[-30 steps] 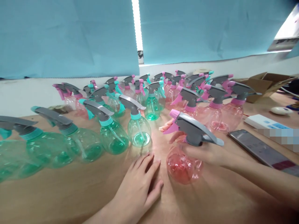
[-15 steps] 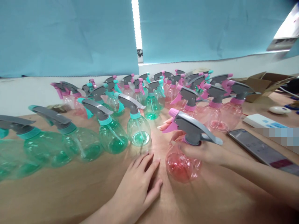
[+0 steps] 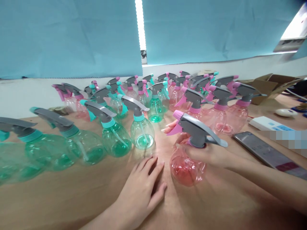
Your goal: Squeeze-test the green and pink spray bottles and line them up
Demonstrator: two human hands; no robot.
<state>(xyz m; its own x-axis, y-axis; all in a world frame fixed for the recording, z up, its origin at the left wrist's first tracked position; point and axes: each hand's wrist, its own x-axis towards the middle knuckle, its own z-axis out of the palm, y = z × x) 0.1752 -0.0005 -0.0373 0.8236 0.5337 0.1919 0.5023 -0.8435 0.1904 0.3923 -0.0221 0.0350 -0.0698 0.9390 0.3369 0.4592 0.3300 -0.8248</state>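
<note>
My right hand (image 3: 201,152) is wrapped round the neck of a pink spray bottle (image 3: 187,169) with a grey and pink trigger head. Part of the fingers is hidden behind the bottle, and two fingertips show past the pink trigger. The bottle stands on the wooden table (image 3: 96,198). My left hand (image 3: 141,185) lies on the tabletop to the left of it, fingers spread and holding nothing. Just beyond the left fingertips stands a clear green spray bottle (image 3: 143,134) with a turquoise collar. Another green spray bottle (image 3: 116,140) is beside that one.
More green bottles (image 3: 50,150) line the left side. Several pink bottles (image 3: 222,118) crowd the middle and right behind my right hand. A phone (image 3: 266,153), a white box (image 3: 271,124), a white mouse-shaped object (image 3: 286,112) and an opened cardboard carton (image 3: 273,86) are on the right.
</note>
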